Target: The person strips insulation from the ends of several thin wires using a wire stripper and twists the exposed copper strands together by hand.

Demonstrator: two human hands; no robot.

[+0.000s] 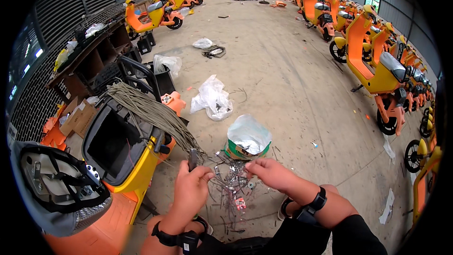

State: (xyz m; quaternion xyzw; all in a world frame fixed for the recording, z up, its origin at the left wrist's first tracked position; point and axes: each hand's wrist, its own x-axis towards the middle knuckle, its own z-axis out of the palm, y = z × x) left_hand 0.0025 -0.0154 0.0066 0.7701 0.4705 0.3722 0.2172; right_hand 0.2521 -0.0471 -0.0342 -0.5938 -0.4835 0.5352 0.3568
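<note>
My left hand is closed round a dark grey, narrow tool whose upper end stands out above the fist; its kind is not clear. The thumb and forefinger of that hand press together toward the middle. Across from it, my right hand is closed in a pinch; whatever its fingertips hold is too thin or small to make out. Below and between both hands lie wire scraps on the floor. Just beyond them stands an open green and white bag with its pale lining turned up.
A bundle of grey-green cables drapes over a yellow and orange scooter with an open seat compartment at left. A grey helmet sits nearest me. White plastic bags lie ahead. Rows of scooters line the right.
</note>
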